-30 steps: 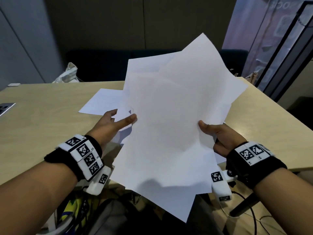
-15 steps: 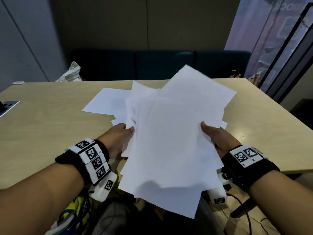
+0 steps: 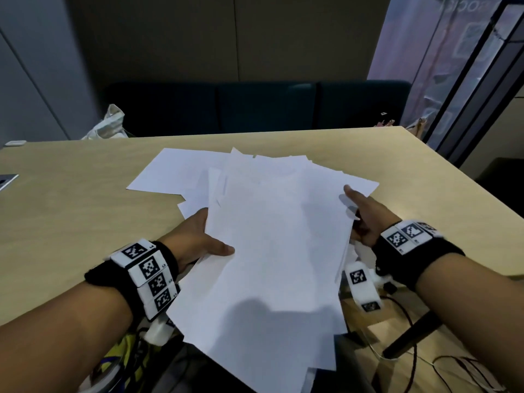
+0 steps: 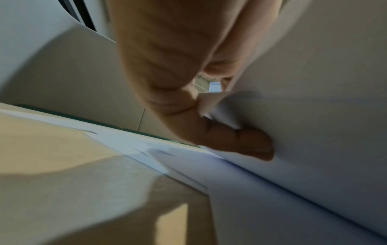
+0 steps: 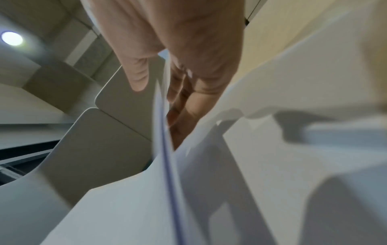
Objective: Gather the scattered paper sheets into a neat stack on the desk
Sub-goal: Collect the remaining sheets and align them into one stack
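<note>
A loose bundle of white paper sheets [image 3: 272, 251] lies tilted low over the wooden desk [image 3: 71, 217], its near end hanging past the desk's front edge. My left hand [image 3: 198, 239] grips the bundle's left edge, thumb on top and fingers [image 4: 240, 140] curled beneath. My right hand [image 3: 360, 214] pinches the right edge, thumb [image 5: 136, 73] on top and fingers underneath. The sheets [image 5: 167, 182] are fanned and uneven. One more sheet [image 3: 170, 171] lies flat on the desk to the far left, partly under the bundle.
A dark sofa [image 3: 255, 106] stands behind the desk, with a pale bag [image 3: 109, 123] at its left end. A dark device [image 3: 7, 180] sits at the desk's left edge. Cables [image 3: 411, 336] and a bag lie on the floor below the front edge.
The bundle has come down from nearly upright in front of me to lying low over the desk. My left hand has shifted nearer along the left edge, and my right hand farther along the right edge.
</note>
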The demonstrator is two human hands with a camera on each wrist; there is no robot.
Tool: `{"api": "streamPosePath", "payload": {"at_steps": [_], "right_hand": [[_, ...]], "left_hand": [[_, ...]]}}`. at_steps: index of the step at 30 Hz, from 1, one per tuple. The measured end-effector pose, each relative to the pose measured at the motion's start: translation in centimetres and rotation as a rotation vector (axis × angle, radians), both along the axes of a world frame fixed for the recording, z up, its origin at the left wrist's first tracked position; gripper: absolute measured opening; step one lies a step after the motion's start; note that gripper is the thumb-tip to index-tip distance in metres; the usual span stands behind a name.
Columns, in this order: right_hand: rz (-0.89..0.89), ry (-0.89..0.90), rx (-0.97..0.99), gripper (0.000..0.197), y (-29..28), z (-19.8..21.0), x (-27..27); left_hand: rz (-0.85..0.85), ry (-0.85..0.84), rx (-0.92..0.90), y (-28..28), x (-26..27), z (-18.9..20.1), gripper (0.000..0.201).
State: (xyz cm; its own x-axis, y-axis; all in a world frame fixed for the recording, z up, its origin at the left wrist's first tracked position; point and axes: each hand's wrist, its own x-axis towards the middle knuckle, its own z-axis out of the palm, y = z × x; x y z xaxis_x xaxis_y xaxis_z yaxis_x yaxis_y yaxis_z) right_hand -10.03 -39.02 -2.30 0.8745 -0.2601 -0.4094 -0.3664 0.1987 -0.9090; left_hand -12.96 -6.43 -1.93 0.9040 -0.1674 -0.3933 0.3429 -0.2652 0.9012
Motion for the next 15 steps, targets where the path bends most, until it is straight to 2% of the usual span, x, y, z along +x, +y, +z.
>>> {"api": "streamPosePath", "payload": {"at_steps": [3, 5, 8, 11, 13, 14, 15], "right_hand": [[-0.097, -0.034, -0.247, 0.035, 0.0, 1.1, 1.4], [-0.176, -0.178, -0.374, 0.038, 0.4, 2.9, 2.4], [-0.257, -0.452, -0.498, 0.032, 1.0, 7.2, 2.9], [-0.326, -0.732, -0.440, 0.025, 1.3, 11.7, 2.6], [-0.329, -0.855, -0.367, 0.023, 1.3, 14.3, 2.2], [-0.315, -0.835, -0.358, 0.024, 1.4, 15.5, 1.7], [-0.316, -0.803, -0.361, 0.027, 0.9, 16.0, 1.7]], "left_hand": [[0.047, -0.016, 0.039, 0.1, -0.2, -0.2, 0.075], [0.073, -0.024, 0.098, 0.1, -0.3, -0.4, 0.070], [0.116, -0.007, 0.114, 0.4, -0.5, -0.5, 0.061], [0.160, -0.025, 0.095, 0.4, -0.6, -0.6, 0.051], [0.187, -0.040, 0.098, 0.3, -0.7, -0.2, 0.036], [0.194, -0.039, 0.099, 0.5, -0.7, -0.2, 0.033], [0.185, -0.036, 0.102, 0.7, -0.6, -0.1, 0.040]]}}
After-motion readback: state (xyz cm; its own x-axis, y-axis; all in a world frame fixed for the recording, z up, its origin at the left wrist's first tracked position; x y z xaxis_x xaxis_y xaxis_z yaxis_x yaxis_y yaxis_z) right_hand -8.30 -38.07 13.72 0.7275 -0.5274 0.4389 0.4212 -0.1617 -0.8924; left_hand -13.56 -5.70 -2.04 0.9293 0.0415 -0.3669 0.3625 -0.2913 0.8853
